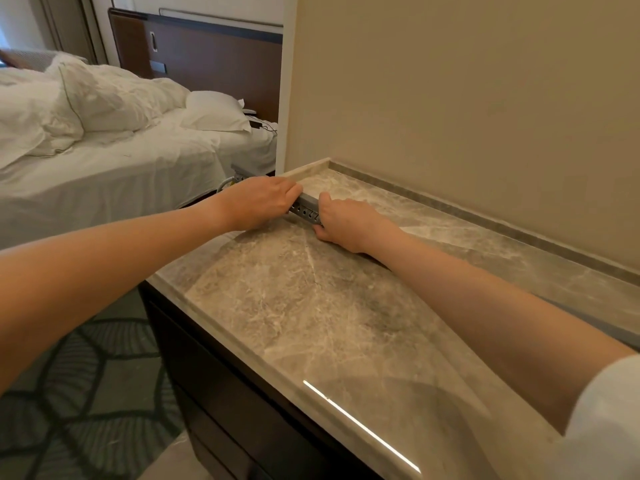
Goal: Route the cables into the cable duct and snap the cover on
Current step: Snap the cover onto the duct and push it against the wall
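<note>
Marble fills the near part of the view: the table [329, 306] has a polished grey-beige top over a dark cabinet front, with a bright streak of light reflected on its edge at 5 o'clock. A patterned carpet [79, 375] shows at 8 o'clock beside the cabinet. Two bare forearms reach across, the right one coming out of a pale sleeve [602, 417] at 4 o'clock.

Just above centre, at the table's far left end, both hands meet on the cable duct [306, 207], a grey slotted channel lying on the top. The left hand [258, 202] lies over the duct's left part, fingers curled down over it. The right hand [343, 220] grips the right part, fingers over the top and thumb below at the near side. Only a short stretch of duct with side slots shows between them. Past the left hand, at 11 o'clock from it, a further bit of duct and a pale cable [225, 183] stick out beyond the table edge; how the cable sits inside cannot be told.

Farther off, at 10 o'clock, stands a bed [121, 168] with rumpled white linen, a pillow [214, 112] and a dark wooden headboard [214, 60]. A beige wall [467, 98] rises behind the table from 12 to 3 o'clock.
</note>
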Tool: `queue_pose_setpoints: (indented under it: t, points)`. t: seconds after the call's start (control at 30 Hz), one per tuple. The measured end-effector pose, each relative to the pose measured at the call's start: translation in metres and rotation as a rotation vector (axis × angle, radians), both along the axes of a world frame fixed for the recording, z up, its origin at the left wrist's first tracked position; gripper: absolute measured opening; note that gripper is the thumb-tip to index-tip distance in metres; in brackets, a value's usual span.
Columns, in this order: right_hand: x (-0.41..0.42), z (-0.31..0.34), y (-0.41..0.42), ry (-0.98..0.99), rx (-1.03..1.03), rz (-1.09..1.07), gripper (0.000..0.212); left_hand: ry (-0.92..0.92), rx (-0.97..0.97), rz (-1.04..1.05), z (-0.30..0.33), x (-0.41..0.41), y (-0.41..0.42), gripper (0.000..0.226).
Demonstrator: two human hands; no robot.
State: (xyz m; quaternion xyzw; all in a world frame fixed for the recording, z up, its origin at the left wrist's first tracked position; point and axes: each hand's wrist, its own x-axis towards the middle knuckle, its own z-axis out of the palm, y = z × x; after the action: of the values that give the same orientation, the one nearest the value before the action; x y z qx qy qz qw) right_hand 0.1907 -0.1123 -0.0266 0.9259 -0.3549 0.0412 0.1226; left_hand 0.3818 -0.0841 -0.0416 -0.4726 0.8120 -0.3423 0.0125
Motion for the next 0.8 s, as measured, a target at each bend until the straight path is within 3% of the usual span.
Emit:
queue_pose_setpoints:
  t: [0.1,0.2,0.33,0.8]
  points:
    - [-0.001,0.000,0.000,-0.011,0.032,0.001,0.033,0.024,0.033,0.051,0.005,-0.003,0.002,0.030]
    - [-0.002,0.002,0.001,-0.007,0.060,-0.010,0.033,0.009,0.028,0.255,0.011,-0.007,0.005,0.017]
    - [-0.004,0.003,0.002,-0.020,0.090,-0.019,0.032,0.059,-0.049,0.410,0.001,-0.009,0.005,0.019]
    - [0.005,0.009,-0.010,0.050,0.059,-0.006,0.035,0.311,-0.163,0.225,-0.010,0.023,0.001,0.024]
